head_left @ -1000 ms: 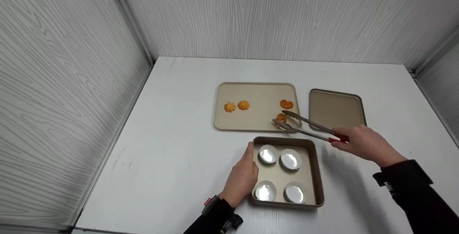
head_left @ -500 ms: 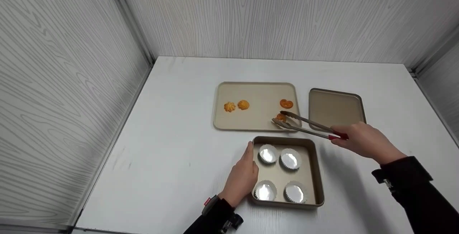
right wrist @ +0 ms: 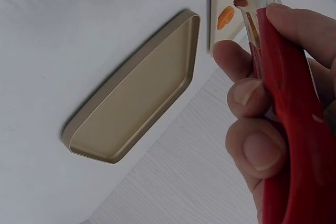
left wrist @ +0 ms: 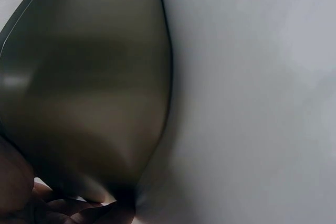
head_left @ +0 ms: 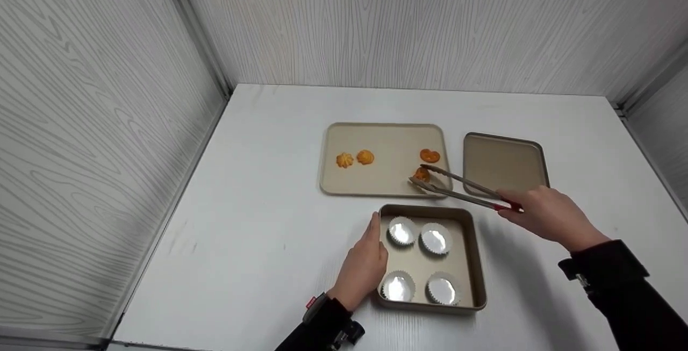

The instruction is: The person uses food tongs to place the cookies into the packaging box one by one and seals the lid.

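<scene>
Your left hand [head_left: 361, 270] gripped the square cake pan [head_left: 473, 254] while your right hand [head_left: 551, 216] held tongs [right wrist: 289, 87] straddling the nearer pretzel [head_left: 422, 174], a pickup that seemingly called for squeezing.

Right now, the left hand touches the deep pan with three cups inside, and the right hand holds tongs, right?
Not three: the head view shows four cups inside the deep pan. The left hand does touch it, and the right hand does hold tongs.
</scene>
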Tool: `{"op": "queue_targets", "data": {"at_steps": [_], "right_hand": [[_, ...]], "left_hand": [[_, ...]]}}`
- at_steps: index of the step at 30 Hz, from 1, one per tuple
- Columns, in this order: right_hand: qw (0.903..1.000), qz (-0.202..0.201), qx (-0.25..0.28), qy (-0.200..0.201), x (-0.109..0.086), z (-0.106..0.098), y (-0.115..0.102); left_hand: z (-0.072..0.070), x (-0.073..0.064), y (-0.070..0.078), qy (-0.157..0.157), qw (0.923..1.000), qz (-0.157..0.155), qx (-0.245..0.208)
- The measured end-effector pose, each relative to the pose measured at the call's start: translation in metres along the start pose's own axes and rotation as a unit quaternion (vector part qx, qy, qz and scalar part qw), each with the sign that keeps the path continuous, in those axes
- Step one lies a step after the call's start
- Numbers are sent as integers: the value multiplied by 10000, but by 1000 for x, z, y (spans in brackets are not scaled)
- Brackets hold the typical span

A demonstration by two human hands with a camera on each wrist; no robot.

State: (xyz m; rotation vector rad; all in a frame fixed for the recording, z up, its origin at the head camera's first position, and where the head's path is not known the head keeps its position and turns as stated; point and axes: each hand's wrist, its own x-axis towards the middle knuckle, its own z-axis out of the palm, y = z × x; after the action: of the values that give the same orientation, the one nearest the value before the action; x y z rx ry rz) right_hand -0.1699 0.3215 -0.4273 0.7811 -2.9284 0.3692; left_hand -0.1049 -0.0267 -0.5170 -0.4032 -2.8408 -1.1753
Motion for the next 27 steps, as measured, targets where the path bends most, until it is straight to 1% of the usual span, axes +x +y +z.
{"op": "queue_targets", "data": {"at_steps": [7, 11, 16, 27], "right_hand": [[9998, 58, -73, 187, -3, 0, 3], [9993, 38, -88, 369, -6, 0, 4], [9987, 18, -119, 497, -8, -1, 3], [9960, -263, -238, 822, -17, -8, -2]], "left_hand": [[-1, 0, 1, -53, 9999, -68, -67], [-1, 0, 0, -61, 9999, -68, -54], [0, -1, 0, -117, 9998, -108, -80], [0, -1, 0, -57, 9999, -107, -4]]}}
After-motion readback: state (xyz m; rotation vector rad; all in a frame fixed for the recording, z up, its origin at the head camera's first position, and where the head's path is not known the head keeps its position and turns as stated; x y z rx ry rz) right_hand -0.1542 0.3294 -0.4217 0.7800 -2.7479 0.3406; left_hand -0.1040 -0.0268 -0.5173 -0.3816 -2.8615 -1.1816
